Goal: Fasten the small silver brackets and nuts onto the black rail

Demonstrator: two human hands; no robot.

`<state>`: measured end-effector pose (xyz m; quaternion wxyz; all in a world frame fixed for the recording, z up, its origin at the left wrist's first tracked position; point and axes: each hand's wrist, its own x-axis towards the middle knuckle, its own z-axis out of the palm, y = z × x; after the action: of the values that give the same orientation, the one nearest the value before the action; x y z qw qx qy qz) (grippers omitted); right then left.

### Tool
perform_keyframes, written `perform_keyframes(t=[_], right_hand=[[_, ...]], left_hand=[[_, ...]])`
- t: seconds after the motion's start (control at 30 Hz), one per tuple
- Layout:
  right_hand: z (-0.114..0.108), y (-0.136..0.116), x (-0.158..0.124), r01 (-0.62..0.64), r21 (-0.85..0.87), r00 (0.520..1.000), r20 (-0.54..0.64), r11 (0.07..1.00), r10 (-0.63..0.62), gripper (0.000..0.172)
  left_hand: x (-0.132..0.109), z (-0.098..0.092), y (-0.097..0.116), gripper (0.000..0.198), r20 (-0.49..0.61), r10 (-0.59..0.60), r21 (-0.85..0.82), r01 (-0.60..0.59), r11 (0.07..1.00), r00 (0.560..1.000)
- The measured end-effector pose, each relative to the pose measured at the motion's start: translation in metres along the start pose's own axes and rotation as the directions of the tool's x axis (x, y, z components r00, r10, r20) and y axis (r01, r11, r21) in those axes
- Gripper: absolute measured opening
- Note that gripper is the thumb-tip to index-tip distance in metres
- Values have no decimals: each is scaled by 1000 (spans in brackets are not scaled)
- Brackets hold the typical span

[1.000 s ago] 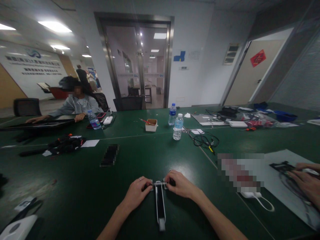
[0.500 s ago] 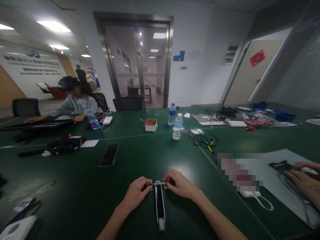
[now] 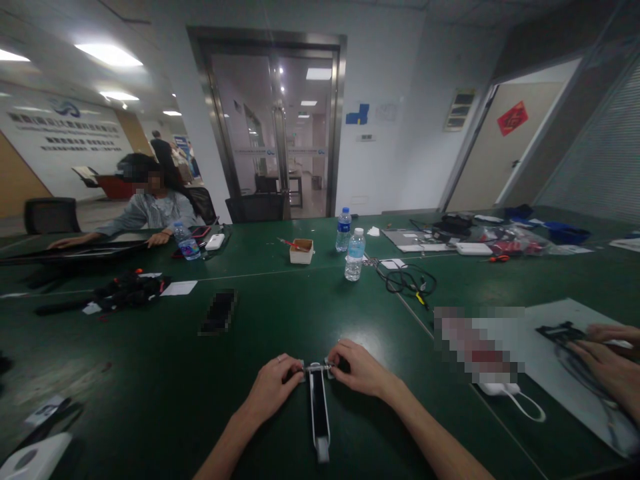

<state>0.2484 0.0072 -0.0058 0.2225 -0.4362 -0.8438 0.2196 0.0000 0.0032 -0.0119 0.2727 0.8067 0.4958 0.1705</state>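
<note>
A long narrow black device with a silver frame [image 3: 319,412] lies on the green table [image 3: 165,373], its length pointing toward me. A small metal crossbar caps its far end. My left hand [image 3: 274,385] pinches the left tip of that crossbar with curled fingers. My right hand [image 3: 357,368] pinches the right tip in the same way. Both forearms reach in from the bottom edge.
Two water bottles [image 3: 354,254] and a small open box [image 3: 301,251] stand mid-table, with a black cable coil [image 3: 406,279] to their right. Another person's hands [image 3: 607,360] work on a grey sheet at the right. A seated person [image 3: 150,207] is at the far left.
</note>
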Motion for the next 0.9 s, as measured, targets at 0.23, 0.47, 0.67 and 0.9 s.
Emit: perform_keyframes(t=[0.23, 0.47, 0.67, 0.9], right_hand=[[2, 2, 0, 9, -18, 1000, 8, 1000, -9, 11], [2, 0, 1, 3, -8, 1000, -10, 1000, -3, 12], [2, 2, 0, 9, -24, 1000, -5, 1000, -9, 14], [3, 2, 1, 31, -40, 999, -6, 999, -31, 18]], left_hand=[[0, -1, 2, 14, -4, -2, 6, 2, 1000, 1000], [1, 0, 2, 14, 2, 3, 6, -3, 1000, 1000], [0, 1, -1, 15, 1, 3, 1, -3, 1000, 1000], [0, 2, -3, 17, 7, 2, 3, -2, 1000, 1000]])
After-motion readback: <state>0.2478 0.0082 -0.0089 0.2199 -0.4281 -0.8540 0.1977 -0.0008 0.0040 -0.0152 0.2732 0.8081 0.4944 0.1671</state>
